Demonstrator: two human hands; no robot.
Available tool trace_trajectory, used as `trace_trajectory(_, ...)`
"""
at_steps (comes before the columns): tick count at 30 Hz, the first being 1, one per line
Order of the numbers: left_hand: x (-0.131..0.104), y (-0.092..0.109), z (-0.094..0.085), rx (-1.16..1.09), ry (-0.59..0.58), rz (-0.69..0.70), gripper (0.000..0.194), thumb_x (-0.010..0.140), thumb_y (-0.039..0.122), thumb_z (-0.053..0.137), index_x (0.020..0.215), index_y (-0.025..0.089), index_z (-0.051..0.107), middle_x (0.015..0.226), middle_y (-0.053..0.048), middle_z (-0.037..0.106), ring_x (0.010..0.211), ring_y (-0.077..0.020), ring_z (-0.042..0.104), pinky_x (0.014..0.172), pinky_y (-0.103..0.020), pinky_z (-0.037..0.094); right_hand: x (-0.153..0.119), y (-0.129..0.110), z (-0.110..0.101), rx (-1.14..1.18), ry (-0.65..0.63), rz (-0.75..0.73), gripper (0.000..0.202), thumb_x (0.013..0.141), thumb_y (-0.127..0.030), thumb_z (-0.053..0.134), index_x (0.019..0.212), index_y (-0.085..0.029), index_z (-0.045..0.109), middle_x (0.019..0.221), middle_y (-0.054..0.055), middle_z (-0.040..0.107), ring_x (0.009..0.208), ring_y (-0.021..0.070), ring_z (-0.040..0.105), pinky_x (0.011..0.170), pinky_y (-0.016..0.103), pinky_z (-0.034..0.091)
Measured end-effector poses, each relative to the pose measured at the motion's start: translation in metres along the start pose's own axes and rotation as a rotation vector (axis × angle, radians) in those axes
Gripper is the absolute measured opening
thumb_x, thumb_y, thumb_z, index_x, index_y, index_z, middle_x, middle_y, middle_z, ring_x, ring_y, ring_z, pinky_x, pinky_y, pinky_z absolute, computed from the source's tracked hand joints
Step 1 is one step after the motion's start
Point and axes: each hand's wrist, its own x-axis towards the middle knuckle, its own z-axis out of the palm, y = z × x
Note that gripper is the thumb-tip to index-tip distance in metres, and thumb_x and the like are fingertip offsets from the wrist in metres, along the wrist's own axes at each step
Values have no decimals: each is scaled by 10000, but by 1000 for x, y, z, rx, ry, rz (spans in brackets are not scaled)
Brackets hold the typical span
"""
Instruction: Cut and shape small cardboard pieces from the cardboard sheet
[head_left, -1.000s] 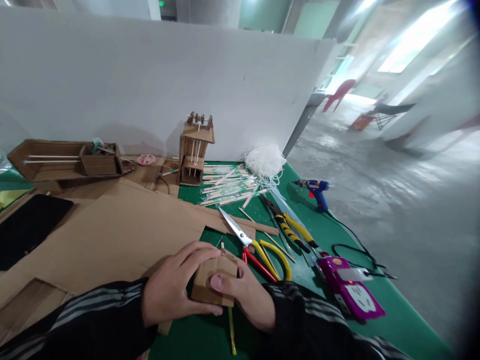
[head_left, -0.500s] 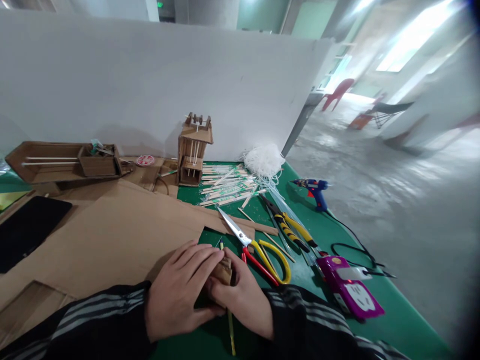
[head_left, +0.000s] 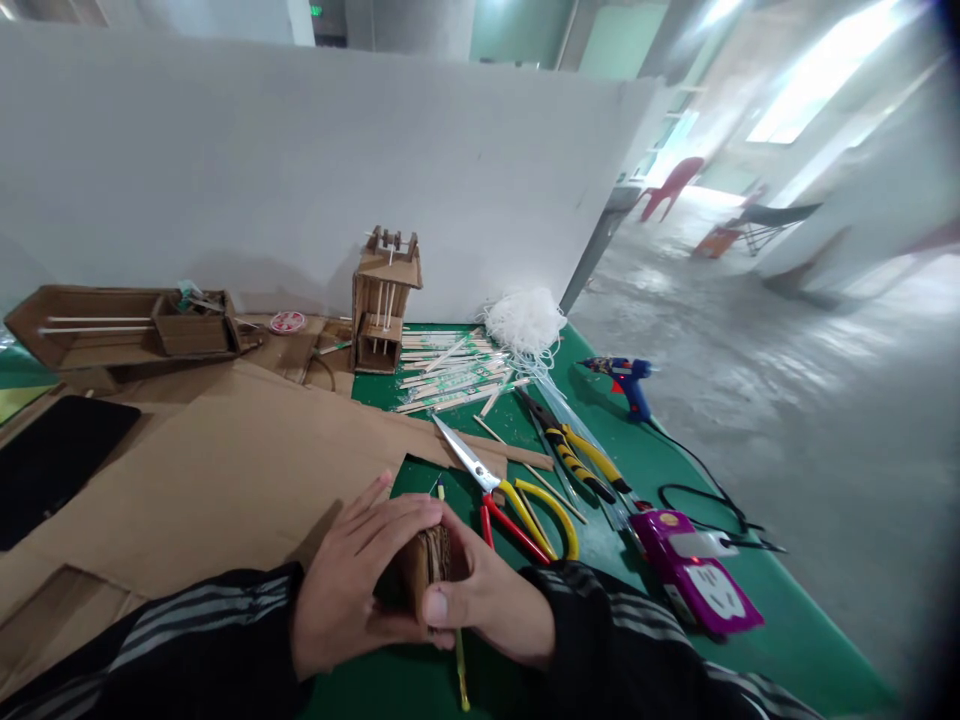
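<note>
Both hands hold a small stack of cardboard pieces (head_left: 433, 570) near the table's front edge, its layered edges facing up. My left hand (head_left: 360, 580) wraps the stack's left side and far end, fingers bent over it. My right hand (head_left: 487, 590) grips it from the right, with the thumb on the near edge. Under the hands lies a thin yellow-handled tool (head_left: 462, 670), its middle hidden. Scissors with red and yellow handles (head_left: 487, 485) lie open just beyond my right hand.
Cardboard sheets (head_left: 247, 450) cover the left, beside a black phone-like slab (head_left: 67, 455). Behind stand a cardboard tower (head_left: 386, 300) and a cardboard tray (head_left: 112, 340). Wooden sticks (head_left: 450, 370), pliers (head_left: 581, 460), a blue glue gun (head_left: 626, 375) and a purple power strip (head_left: 694, 570) lie rightward.
The cardboard stack has turned more upright between the hands, showing its layered edges. My right thumb has shifted onto its near edge. The camera view has moved slightly.
</note>
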Motion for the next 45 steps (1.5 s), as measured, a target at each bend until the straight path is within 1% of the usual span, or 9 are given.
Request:
trace_trajectory(3, -2, -1, 2, -30, -25, -57, 873, 646, 568, 794, 1356, 242, 406, 1294, -115, 651, 1194, -304, 614, 1164, -538, 301, 2, 2, -2, 22, -79, 91, 530, 647, -454, 860, 998, -145, 612, 712, -39, 561, 517, 66, 429, 484, 205, 321)
trace_trajectory(7, -4, 0, 5, -63, -53, -115, 909, 629, 519, 826, 1381, 247, 391, 1361, -129, 600, 1306, -331, 507, 1128, -528, 371, 3, 1, 0, -12, 21, 46, 576, 641, -381, 878, 1099, -174, 596, 892, -1, 621, 772, 138, 563, 684, 249, 437)
trace_trajectory(10, -4, 1, 6, -112, -44, -98, 939, 639, 488, 833, 1409, 243, 354, 1388, -145, 571, 1309, -322, 505, 1104, -502, 420, 4, -1, 3, -69, 46, -20, 669, 620, -361, 897, 1173, -199, 558, 1051, 23, 627, 1011, 196, 574, 921, 323, 422)
trace_trajectory(14, -4, 2, 6, -147, -41, -123, 981, 623, 464, 851, 1435, 264, 337, 1379, -128, 584, 1218, -302, 596, 1017, -433, 522, 4, 3, 2, -61, 78, 5, 637, 604, -342, 906, 1114, -198, 553, 974, 3, 632, 912, 180, 597, 826, 305, 464)
trace_trajectory(17, -3, 2, 5, -154, -29, -131, 903, 642, 445, 843, 1408, 280, 394, 1330, -89, 628, 1160, -287, 637, 1009, -420, 530, 4, 8, 0, -40, 94, 19, 614, 612, -326, 900, 1088, -187, 539, 949, 3, 647, 861, 171, 619, 762, 291, 480)
trace_trajectory(28, -1, 7, 9, -125, -91, -124, 762, 741, 329, 771, 1413, 247, 421, 1376, -78, 593, 1201, -313, 605, 1090, -399, 466, 5, 13, 5, -95, 119, -77, 545, 701, -320, 859, 1116, -175, 537, 1194, 97, 656, 1169, 267, 597, 1016, 430, 448)
trace_trajectory(31, -3, 8, 7, -168, -75, -167, 718, 731, 307, 762, 1380, 268, 456, 1347, -50, 616, 1180, -295, 620, 1057, -388, 492, 3, 10, 4, -75, 105, -60, 561, 710, -349, 854, 1143, -170, 546, 1173, 85, 659, 1157, 255, 596, 1011, 407, 443)
trace_trajectory(37, 1, 9, 1, -300, -99, -499, 766, 629, 403, 837, 1307, 283, 499, 1254, -35, 668, 1110, -258, 654, 963, -373, 542, 0, -1, -5, 99, 111, 140, 527, 714, -391, 845, 1126, -172, 601, 1097, 58, 668, 1080, 217, 614, 876, 307, 463)
trace_trajectory(45, 3, 7, 1, -386, -236, -578, 923, 569, 496, 866, 1369, 355, 427, 1300, -12, 636, 1163, -264, 615, 1022, -415, 485, 3, 1, -7, 116, 124, 206, 446, 672, -311, 875, 1030, -153, 659, 956, 30, 663, 857, 164, 645, 840, 315, 478)
